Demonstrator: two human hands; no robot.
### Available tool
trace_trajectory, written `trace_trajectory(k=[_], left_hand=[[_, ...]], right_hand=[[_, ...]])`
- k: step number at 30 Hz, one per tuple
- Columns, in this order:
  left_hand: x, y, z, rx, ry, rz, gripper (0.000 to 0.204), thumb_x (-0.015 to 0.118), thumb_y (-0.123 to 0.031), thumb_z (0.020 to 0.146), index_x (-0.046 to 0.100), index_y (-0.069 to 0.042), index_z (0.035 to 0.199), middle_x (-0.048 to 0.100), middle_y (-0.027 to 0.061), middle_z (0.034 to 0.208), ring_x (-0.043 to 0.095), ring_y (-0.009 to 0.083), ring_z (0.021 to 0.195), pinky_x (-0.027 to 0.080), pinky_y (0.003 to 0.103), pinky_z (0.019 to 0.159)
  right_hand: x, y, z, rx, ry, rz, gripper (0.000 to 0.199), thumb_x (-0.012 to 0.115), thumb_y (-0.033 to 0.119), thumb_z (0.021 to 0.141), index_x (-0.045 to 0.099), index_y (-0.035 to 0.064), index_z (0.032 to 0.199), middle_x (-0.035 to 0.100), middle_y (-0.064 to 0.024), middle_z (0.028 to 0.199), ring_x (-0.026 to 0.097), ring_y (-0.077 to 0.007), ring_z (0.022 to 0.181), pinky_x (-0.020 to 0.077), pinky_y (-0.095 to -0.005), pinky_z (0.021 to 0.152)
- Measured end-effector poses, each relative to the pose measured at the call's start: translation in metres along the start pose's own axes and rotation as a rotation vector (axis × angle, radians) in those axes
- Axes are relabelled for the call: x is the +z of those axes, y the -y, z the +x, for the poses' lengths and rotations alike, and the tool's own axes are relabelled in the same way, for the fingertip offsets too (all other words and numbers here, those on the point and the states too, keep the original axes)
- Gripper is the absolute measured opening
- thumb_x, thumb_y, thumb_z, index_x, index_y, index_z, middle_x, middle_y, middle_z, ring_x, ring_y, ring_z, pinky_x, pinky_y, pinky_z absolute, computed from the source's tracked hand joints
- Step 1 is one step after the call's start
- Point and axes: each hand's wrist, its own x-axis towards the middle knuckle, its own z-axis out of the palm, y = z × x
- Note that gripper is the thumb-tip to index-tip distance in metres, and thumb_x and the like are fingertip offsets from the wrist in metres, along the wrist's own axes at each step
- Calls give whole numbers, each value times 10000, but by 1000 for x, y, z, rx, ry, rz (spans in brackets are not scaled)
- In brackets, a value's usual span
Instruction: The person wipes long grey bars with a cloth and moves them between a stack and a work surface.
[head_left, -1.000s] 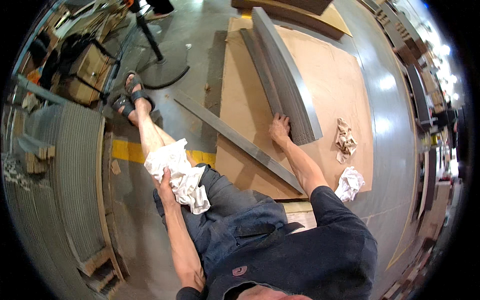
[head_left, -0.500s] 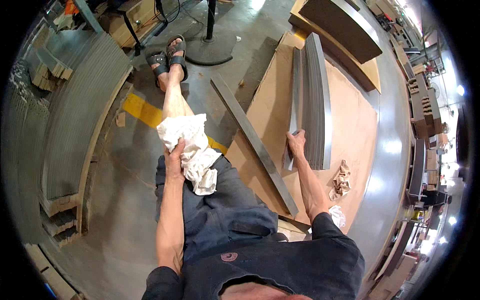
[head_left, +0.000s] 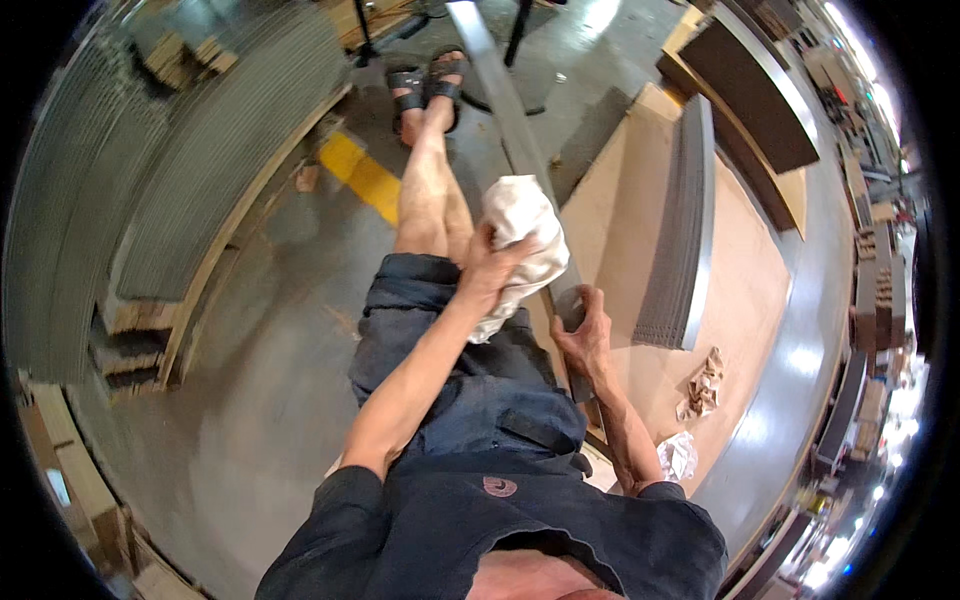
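A long, flat grey metal strip (head_left: 497, 90) runs from beyond my feet back toward my lap. My right hand (head_left: 588, 335) grips its near end, fingers curled round the edges. In my left hand (head_left: 490, 270) is a bunched white cloth (head_left: 527, 225), which overlaps the strip's left side just ahead of my right hand; whether it presses on the metal I cannot tell. To the right, a stack of similar metal strips (head_left: 680, 235) lies on a cardboard sheet (head_left: 745, 260).
Crumpled brown paper (head_left: 702, 385) and a crumpled white piece (head_left: 677, 456) lie on the cardboard's near side. Tall stacks of grey strips (head_left: 235, 160) stand at left. Beyond the cardboard is a dark block of stacked pieces (head_left: 750, 90) on wood. A stand's pole (head_left: 519, 30) rises past my feet.
My right hand has left the stack and moved left with a strip, which now reaches past my feet. My left hand has carried the cloth right, over to the strip. The view has shifted.
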Motion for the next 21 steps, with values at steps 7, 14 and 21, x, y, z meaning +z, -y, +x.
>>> trace_trajectory(k=[7, 14, 21], left_hand=[[-21, -78, 41, 271, -333, -166, 513, 798, -26, 706, 569, -18, 1165, 632, 75, 1112, 632, 177, 922, 554, 311, 693], [-176, -241, 100, 332, -405, -342, 334, 717, -46, 766, 593, 19, 1069, 688, 139, 960, 695, 234, 788, 601, 354, 670], [-201, -257, 81, 475, -363, -342, 346, 643, -154, 867, 576, 27, 1154, 663, 159, 1052, 677, 250, 896, 587, 383, 764]], right_hand=[[-15, 23, -6, -327, 180, -93, 566, 694, 110, 716, 462, 24, 1225, 619, -244, 1008, 634, -401, 914, 525, -429, 776], [-69, -64, -49, -506, 286, -202, 584, 694, 101, 659, 469, 18, 1191, 621, -220, 901, 633, -398, 758, 521, -438, 664], [-70, -72, -70, -519, 288, -264, 623, 710, 106, 618, 470, 20, 1187, 623, -196, 887, 630, -379, 745, 515, -444, 657]])
